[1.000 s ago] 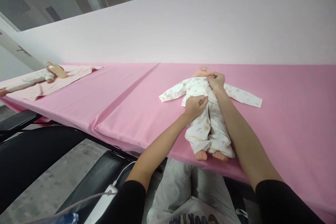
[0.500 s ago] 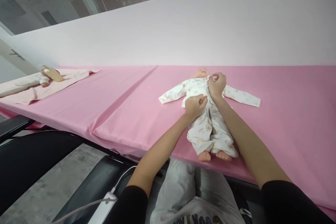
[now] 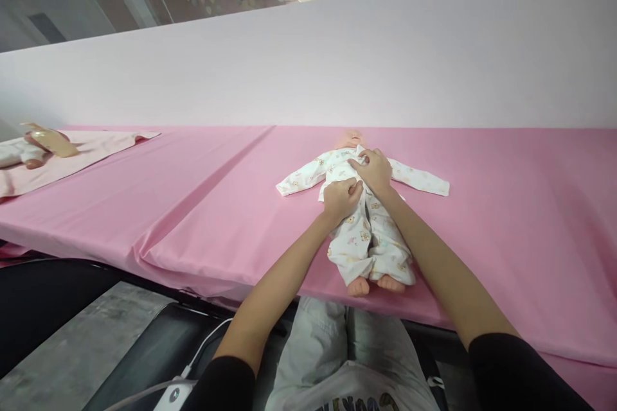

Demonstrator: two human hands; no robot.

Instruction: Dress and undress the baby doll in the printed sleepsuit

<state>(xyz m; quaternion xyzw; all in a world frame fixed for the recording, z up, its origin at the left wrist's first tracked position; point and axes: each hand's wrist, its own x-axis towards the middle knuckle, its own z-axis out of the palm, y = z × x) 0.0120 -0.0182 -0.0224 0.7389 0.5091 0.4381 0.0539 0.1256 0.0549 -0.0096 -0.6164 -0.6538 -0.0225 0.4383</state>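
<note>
Doll (image 3: 355,225) lies on its back on a pink-covered table (image 3: 207,212), in front of the seated person, head towards the white wall (image 3: 337,70), bare feet (image 3: 358,287) near the close edge. It is dressed in white printed clothes (image 3: 351,249); both sleeves (image 3: 304,178) are spread outward on the table.

Left hand (image 3: 342,198): resting on the doll's middle, fingers curled in, thumb and forefinger drawn together at the front edge of the clothes, apparently pinching cloth. Right hand (image 3: 373,170): higher up, over the chest below the chin; thumb and forefinger slightly apart beside the front edge, other fingers bent. From where I stand I cannot tell whether cloth is caught between them.

Farther off, on the person's left: a pale towel (image 3: 107,144) with a bottle (image 3: 58,141) on it, tilted over, next to a second doll (image 3: 12,153), seen only in part.

Below the table edge: black chair (image 3: 139,359); white device (image 3: 176,395) with a cable (image 3: 205,341), close to the left sleeve cuff.
</note>
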